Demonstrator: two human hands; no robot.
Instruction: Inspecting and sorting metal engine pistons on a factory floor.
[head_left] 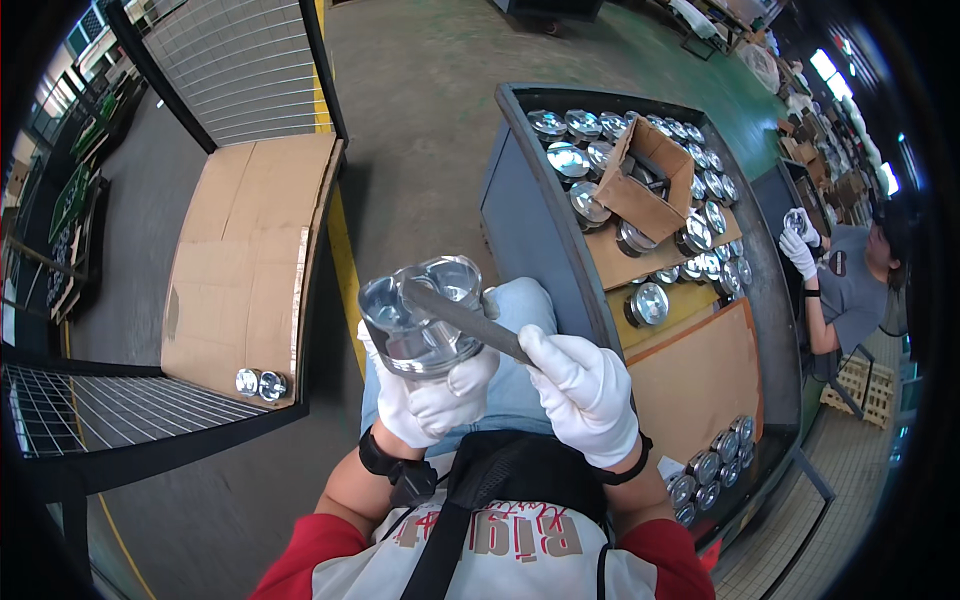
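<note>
A shiny metal piston [420,345] is held over my lap with its hollow side turned up. My left hand [440,400], in a white glove, wraps round it from below. In my right hand [582,395], gloved as well, the handle end of a flat grey file [465,318] is pinched between thumb and fingers. The file's far end lies over the piston's inner edge, and I cannot tell exactly where it touches.
At right, a grey metal cart [545,205] carries many pistons, cardboard sheets and an open cardboard box [650,185] with dark pieces inside. At left, a wire-sided trolley [225,270] has two pistons [261,384] on its cardboard. A gloved co-worker [850,270] stands beyond the cart.
</note>
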